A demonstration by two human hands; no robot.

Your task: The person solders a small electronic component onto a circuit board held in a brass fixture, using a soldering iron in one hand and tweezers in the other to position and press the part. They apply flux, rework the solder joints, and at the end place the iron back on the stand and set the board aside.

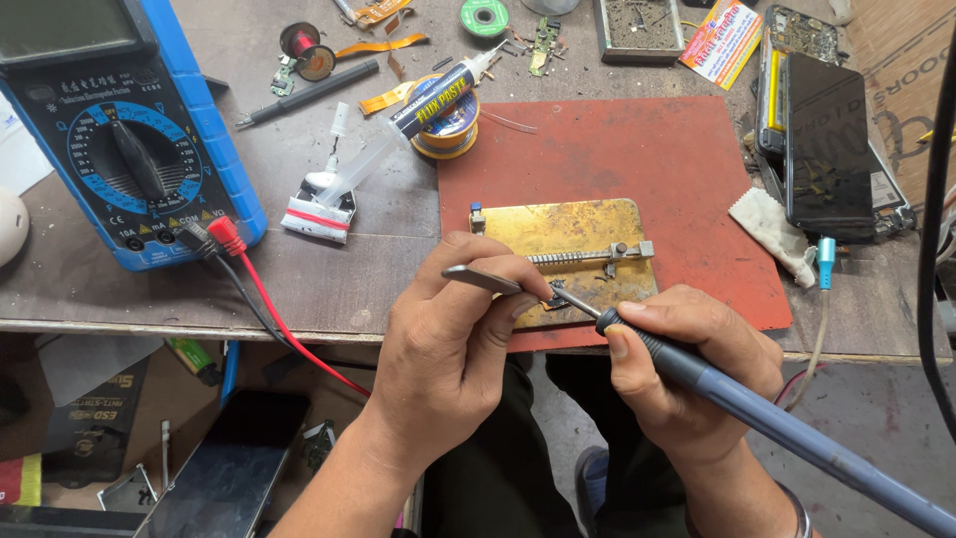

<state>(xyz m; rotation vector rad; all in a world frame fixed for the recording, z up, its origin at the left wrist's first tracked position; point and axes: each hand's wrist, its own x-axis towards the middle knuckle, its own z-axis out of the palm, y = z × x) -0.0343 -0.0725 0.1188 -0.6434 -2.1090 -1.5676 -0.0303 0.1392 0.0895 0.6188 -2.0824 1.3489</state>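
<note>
My left hand (453, 344) pinches metal tweezers (488, 280), whose tips reach a small part at the front edge of a brass-coloured holder plate (568, 234). My right hand (687, 369) grips a blue-grey soldering iron (797, 433) like a pen. Its tip (570, 298) meets the tweezers' tips over the same small part, which the fingers partly hide. The plate lies on a red mat (637, 149).
A blue multimeter (129, 139) with red and black leads stands at left. A flux syringe (418, 120) rests on a solder reel behind the mat. Phones (827, 139) lie at right with a white cloth (772, 229). Another phone (234, 463) sits below the bench.
</note>
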